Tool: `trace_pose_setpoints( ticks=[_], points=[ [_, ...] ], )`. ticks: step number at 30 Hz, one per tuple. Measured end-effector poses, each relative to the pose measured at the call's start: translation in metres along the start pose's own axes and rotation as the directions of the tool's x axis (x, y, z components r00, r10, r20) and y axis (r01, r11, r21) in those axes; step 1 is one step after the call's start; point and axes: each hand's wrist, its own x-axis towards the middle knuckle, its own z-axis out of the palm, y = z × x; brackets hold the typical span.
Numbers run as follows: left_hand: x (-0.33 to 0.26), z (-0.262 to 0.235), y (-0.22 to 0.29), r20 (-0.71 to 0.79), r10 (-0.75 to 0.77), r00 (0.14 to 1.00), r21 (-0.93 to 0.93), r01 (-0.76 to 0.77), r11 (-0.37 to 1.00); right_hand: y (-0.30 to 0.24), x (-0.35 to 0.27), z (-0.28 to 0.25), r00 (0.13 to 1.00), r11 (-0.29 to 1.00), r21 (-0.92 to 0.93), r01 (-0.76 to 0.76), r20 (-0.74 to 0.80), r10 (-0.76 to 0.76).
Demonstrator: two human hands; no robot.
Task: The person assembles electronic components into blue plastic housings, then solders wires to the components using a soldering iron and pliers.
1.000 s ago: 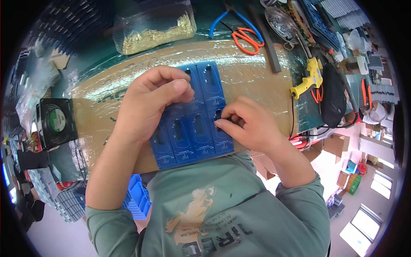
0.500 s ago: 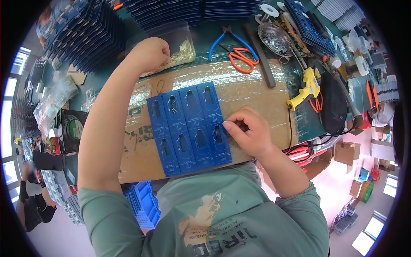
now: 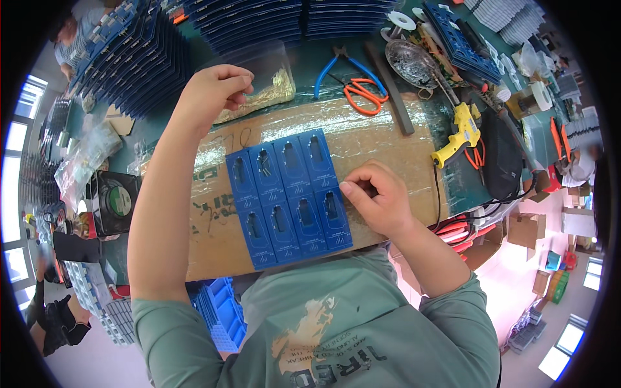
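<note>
A blue circuit board panel lies on the cardboard sheet in front of me, with rows of slotted sections. A few thin metal pins rest in one slot of its far row. My left hand is raised at the near side of a clear plastic box. Its thumb and fingertips are pinched together; whatever they hold is too small to make out. Loose gold-coloured pins lie inside the box. My right hand has curled fingers, with thumb and forefinger at the panel's right edge.
Blue-handled pliers, orange scissors and a dark flat bar lie beyond the panel. A yellow-handled tool with a cord is on the right. Stacks of blue boards line the back; a small fan stands left.
My left hand has lifted out of the plastic box and come slightly nearer, its fingers pinched. My right hand stays at the panel's edge. The whole view has shifted a little.
</note>
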Motion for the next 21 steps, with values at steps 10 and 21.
trace_pose_setpoints(
  ticks=[10,21],
  points=[
    [-0.077,0.039,-0.001,0.327,-0.075,0.942,-0.536,0.250,0.806,-0.043,0.026,0.005,0.994,0.994,-0.009,0.107,0.026,-0.107],
    [-0.102,0.056,0.009,0.537,-0.117,0.835,-0.487,0.421,0.765,-0.032,0.042,0.002,0.957,0.958,-0.093,0.270,0.134,-0.257]
  ],
)
